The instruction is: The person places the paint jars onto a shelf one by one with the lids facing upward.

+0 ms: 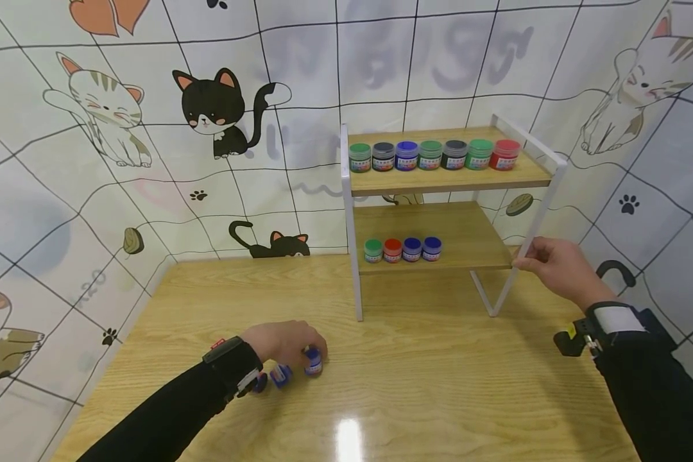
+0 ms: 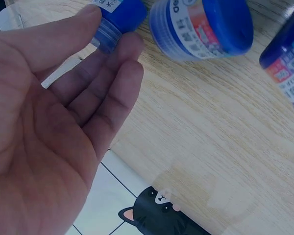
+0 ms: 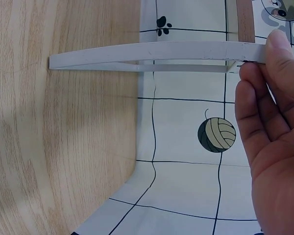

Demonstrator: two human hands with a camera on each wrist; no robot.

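Observation:
Low over the table, my left hand (image 1: 285,343) pinches a small blue-lidded paint jar (image 1: 314,367) between thumb and fingers; the jar stands about upright. Just left of it, a second blue paint jar (image 1: 280,375) lies tilted on its side, and a third jar (image 1: 260,383) is partly hidden by the wrist. The left wrist view shows the held jar (image 2: 120,19) at the fingertips. On the right, my right hand (image 1: 560,266) grips the white side frame (image 3: 161,51) of a two-tier shelf, thumb on one face and fingers on the other.
The upper shelf board (image 1: 439,186) carries a row of several green, black, blue and red jars. Green, red and blue jars stand on the lower board (image 1: 468,224). A cat-patterned cloth (image 1: 300,147) surrounds the wooden table (image 1: 427,385) behind and at both sides.

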